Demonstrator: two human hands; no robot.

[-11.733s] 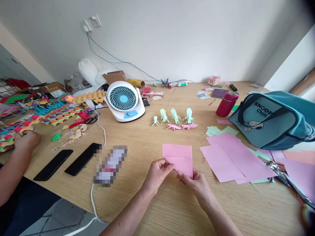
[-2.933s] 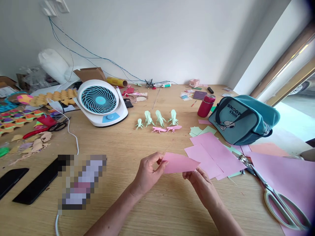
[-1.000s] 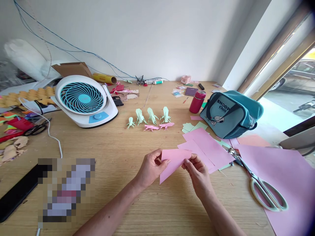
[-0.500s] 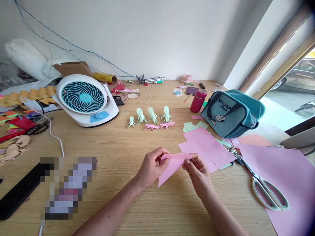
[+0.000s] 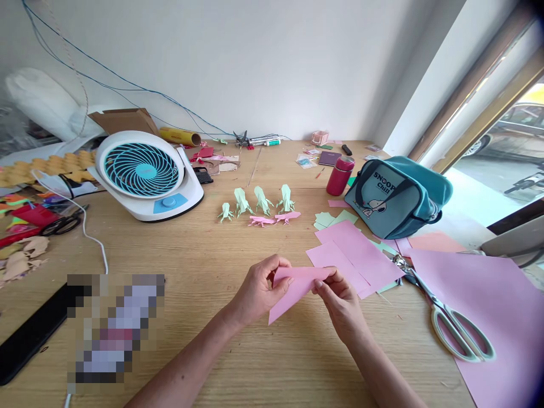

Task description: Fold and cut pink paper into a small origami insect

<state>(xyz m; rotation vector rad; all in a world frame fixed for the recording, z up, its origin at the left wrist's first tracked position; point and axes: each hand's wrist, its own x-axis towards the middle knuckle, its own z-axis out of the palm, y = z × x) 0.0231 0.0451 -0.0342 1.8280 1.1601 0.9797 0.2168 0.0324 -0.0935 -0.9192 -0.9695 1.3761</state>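
Note:
A folded piece of pink paper (image 5: pixel 293 289) is held above the front middle of the wooden table, one pointed corner hanging down on the left. My left hand (image 5: pixel 266 286) pinches its upper left part, thumb on the near face. At its right end my right hand (image 5: pixel 340 297) grips the paper between thumb and fingers. Beyond the hands stand several pale green origami insects (image 5: pixel 262 199). Two pink origami figures (image 5: pixel 274 219) lie just in front of them. Pink sheets (image 5: pixel 351 249) lie to the right of my right hand.
Large scissors (image 5: pixel 457 323) rest on a big pink sheet (image 5: pixel 505 294) at right. A teal bag (image 5: pixel 391 198) and a red flask (image 5: pixel 340 175) stand behind. On the left are a white fan (image 5: pixel 147 175), a black case (image 5: pixel 38 328) and a blurred-out device (image 5: pixel 119 328).
Both hands keep the same grip on the pink paper. The whole view has shifted slightly, with things appearing a little further left.

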